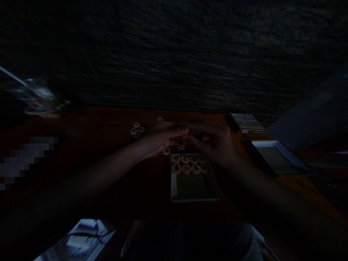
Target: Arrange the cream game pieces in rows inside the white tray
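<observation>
My left hand (163, 137) and my right hand (213, 143) meet above a dark wooden table (81, 119), their fingertips touching or nearly so. A round wooden xiangqi piece (206, 138) shows among my right fingers, but the dim light hides whether they grip it. Nothing shows in my left hand. Below the hands, a shallow white-rimmed tray (194, 190) holds two rows of similar pieces (189, 164) at its far end. Loose pieces (136, 129) form a small cluster beyond my left hand, and another piece (166, 151) lies under its edge.
A rough stone wall (174, 54) rises behind the table. A white-edged box lid (277, 157) and a printed booklet (247, 122) lie to the right. Glassware (35, 94) stands dimly at far left. A pale sheet (78, 241) lies near my body.
</observation>
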A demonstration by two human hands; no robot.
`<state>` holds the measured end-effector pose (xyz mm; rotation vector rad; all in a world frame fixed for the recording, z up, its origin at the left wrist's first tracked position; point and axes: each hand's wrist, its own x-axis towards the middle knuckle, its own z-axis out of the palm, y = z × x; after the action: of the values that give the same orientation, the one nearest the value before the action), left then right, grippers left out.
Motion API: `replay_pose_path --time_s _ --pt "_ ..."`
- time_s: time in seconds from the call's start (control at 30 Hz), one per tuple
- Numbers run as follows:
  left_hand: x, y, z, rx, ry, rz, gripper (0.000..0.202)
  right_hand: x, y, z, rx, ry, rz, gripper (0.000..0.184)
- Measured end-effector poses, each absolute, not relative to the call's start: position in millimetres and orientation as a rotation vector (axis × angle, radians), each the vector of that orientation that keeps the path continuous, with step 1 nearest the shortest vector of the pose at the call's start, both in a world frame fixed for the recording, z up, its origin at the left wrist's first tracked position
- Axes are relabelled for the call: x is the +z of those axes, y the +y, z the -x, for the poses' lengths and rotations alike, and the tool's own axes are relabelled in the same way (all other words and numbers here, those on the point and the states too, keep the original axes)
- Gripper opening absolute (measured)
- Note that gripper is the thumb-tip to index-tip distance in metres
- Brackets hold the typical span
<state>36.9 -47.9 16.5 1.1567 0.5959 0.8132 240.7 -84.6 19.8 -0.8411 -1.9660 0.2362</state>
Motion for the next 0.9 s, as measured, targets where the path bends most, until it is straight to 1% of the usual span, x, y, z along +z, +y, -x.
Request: replay_pose_path --time_s 0.1,0.33,0.53,0.77,0.9 --pt "16.5 -47.3 -35.9 0.817 0.594 -1.175 0.027 19.9 -84.0 -241.3 0.255 -1.979 0.865 0.032" --pt "14.8 -46.6 -36.0 0.798 0.586 -1.142 0.032 20.0 -85.8 -241.1 0.225 -1.983 0.869 0.032" --pt "18.5 -47.7 -35.8 0.824 0.585 -1.151 0.026 20.6 -86.3 -240.8 0.255 -1.976 0.868 0.035" --pt "15.4 -47.8 -35.4 0.783 0.584 -1.131 0.033 18.8 -87.4 -241.5 0.261 -1.963 0.883 0.037" --pt "14.4 -47.4 -35.1 0.802 0.583 -1.169 0.029 18.4 -86.4 -241.5 0.282 -1.968 0.872 0.037"
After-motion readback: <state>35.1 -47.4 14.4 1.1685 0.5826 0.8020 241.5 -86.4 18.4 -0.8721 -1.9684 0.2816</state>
